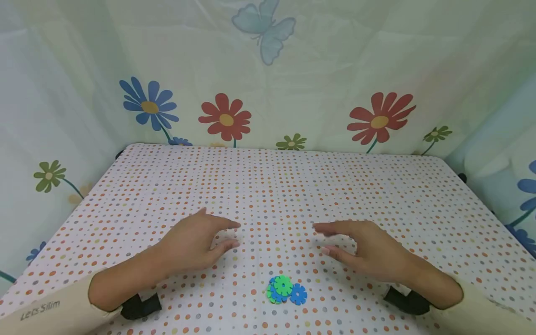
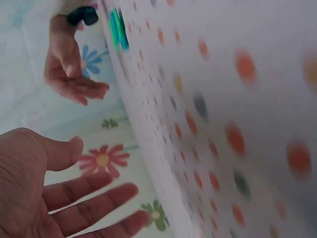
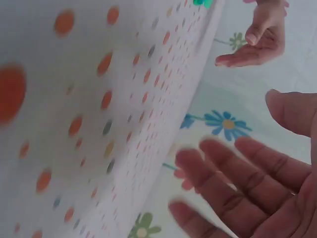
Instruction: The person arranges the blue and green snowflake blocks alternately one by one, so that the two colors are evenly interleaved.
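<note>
A small pile of notched plastic discs lies on the dotted tablecloth near the front: a green disc point(image 1: 283, 285) on top of others, and a blue disc point(image 1: 298, 294) at its right side. My left hand point(image 1: 197, 242) hovers to the left and beyond the pile, fingers loosely extended, holding nothing. On the other side, my right hand point(image 1: 364, 249) is held in the same way, thumb apart from the fingers. Both palms face each other across a gap, as the left wrist view shows with the left hand point(image 2: 74, 193) and the right wrist view with the right hand point(image 3: 252, 183).
The table point(image 1: 268, 186) is covered by a white cloth with orange, grey and yellow dots. Behind it hangs a curtain point(image 1: 310, 70) printed with flowers and a butterfly. A black band point(image 1: 140, 307) is on the left wrist, another black band point(image 1: 406, 300) on the right.
</note>
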